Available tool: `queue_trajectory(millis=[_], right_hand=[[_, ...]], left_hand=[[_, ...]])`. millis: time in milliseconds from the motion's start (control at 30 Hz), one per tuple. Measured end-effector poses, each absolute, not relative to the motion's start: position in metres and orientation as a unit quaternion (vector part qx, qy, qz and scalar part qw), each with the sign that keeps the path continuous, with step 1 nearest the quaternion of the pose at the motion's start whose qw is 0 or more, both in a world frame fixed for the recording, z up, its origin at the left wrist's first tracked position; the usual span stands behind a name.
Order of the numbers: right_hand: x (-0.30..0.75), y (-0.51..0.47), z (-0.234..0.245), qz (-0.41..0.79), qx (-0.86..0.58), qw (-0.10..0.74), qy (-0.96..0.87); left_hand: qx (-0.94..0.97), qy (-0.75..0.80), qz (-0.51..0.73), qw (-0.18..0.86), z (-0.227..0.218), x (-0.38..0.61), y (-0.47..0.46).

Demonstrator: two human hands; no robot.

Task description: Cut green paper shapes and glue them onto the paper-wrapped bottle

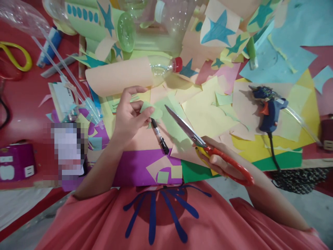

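My left hand (130, 116) pinches a small pale green paper piece (152, 111) between thumb and fingers. In my right hand (218, 158) is a pair of scissors (186, 128) with red handles, its blades pointing up and left toward the paper piece, apart from it. The blades look closed together. A black marker (159, 135) lies just below the paper piece, cap end toward me. Beyond my left hand rests a plastic bottle (125, 73) wrapped in peach paper, on its side, with a red cap to the right.
A blue glue gun (272, 111) lies at the right on coloured sheets, its cord running toward me. Yellow-handled scissors (19, 57), clear plastic straws (70, 78) and a purple box (18, 161) are at the left. Decorated bottles and star cutouts (218, 29) crowd the back.
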State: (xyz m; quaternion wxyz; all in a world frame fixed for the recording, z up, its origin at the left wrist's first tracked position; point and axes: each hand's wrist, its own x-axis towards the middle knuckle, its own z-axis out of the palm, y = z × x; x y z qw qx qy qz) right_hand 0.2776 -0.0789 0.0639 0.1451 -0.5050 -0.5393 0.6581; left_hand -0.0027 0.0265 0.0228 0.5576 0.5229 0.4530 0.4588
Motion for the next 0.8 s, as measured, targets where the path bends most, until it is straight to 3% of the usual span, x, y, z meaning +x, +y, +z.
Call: queue_trajectory(millis=[100,267,433,567,700,800], right_hand=[[0.28,-0.074,0.066,0.601,-0.538,0.146,-0.573],[0.279,-0.056,0.064,0.36,-0.641,0.162,-0.658],[0.278,-0.023,0.037,0.17,-0.654,0.166,-0.718],[0.283,-0.007,0.029,0.127,-0.641,0.144,-0.743],[0.279,-0.005,0.045,0.078,-0.648,0.184,-0.734],[0.262,-0.006,0.052,0.171,-0.596,0.261,-0.74]], left_hand=[[0.517,0.465,0.519,0.496,0.02,-0.01,0.031],[0.523,0.492,0.54,0.439,0.013,-0.021,0.038],[0.546,0.49,0.534,0.42,0.009,-0.019,0.039],[0.501,0.507,0.554,0.43,0.014,-0.01,0.036],[0.495,0.518,0.529,0.454,0.018,-0.002,0.03],[0.556,0.502,0.48,0.457,0.021,0.003,0.023]])
